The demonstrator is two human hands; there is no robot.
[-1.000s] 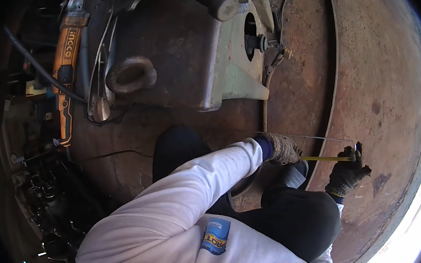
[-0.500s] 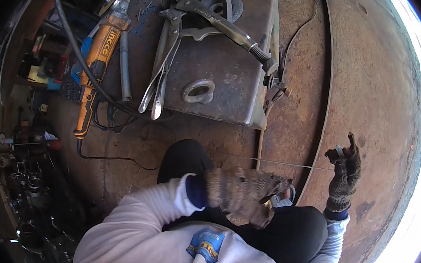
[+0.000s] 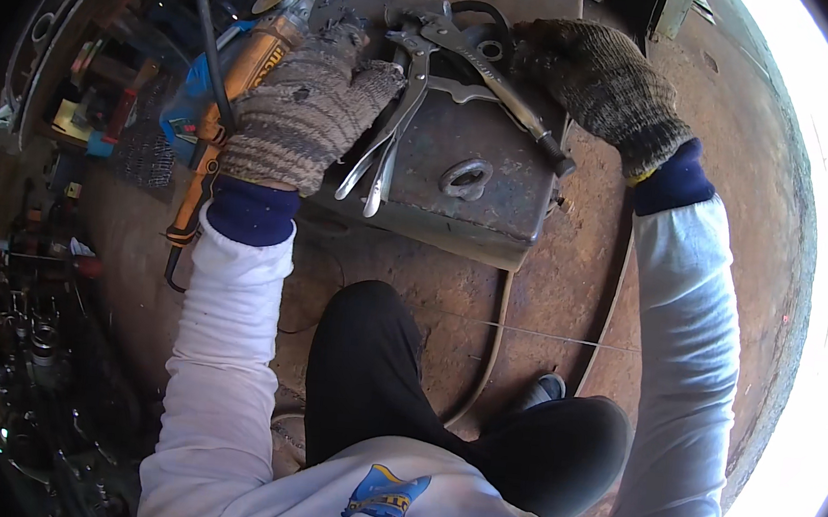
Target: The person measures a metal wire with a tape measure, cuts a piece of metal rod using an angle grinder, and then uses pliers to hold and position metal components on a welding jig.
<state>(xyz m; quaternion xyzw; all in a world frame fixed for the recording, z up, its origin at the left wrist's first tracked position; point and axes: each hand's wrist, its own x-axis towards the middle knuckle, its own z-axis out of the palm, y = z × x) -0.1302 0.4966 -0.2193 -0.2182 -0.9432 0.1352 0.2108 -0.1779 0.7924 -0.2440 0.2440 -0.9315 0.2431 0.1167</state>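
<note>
A heavy rusty metal block [image 3: 477,215] with a lifting ring [image 3: 466,178] lies on the floor in front of my knees. On it rest silver locking pliers [image 3: 388,133] and a long locking clamp [image 3: 507,94]. My left hand [image 3: 304,111], in a knitted glove, lies palm-down on the block's left edge, fingers spread and touching the pliers. My right hand [image 3: 602,78], also gloved, is bent over the block's far right corner beside the clamp's head. An orange angle grinder [image 3: 237,85] lies just left of the block, partly under my left hand.
A black cable [image 3: 202,33] runs past the grinder. Tools and small parts fill a cluttered bin [image 3: 50,256] at the left. A thin rod [image 3: 545,337] and a curved steel strip [image 3: 617,296] lie on the rusty floor. My black-trousered knees [image 3: 374,373] are below the block.
Both hands have come up from near my knees and the right side to the metal block. The view has tilted, bringing the block closer.
</note>
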